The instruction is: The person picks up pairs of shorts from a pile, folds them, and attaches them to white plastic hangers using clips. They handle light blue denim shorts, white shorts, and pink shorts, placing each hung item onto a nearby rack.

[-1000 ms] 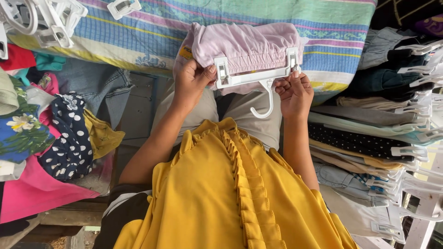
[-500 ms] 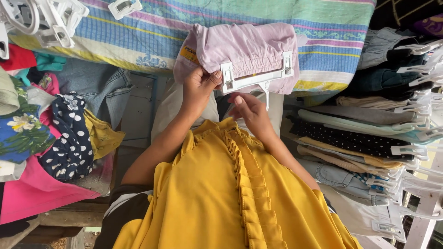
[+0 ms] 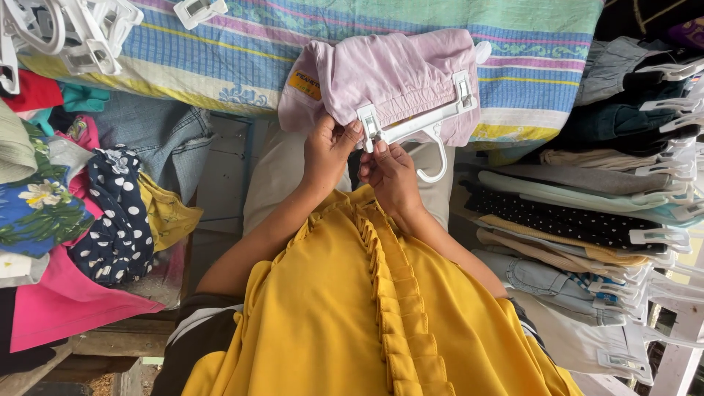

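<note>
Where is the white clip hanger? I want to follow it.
Top centre of the head view: the hanger is clipped to the pink shorts, just above both hands, over the striped cloth.

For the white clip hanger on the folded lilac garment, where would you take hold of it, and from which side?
Best taken by the straight bar of the white clip hanger, between its two end clips, coming from the person's side below. The lilac garment covers the far side, while the bar and hook lie bare on the near edge. The left hand and right hand already meet at the left clip.
</note>
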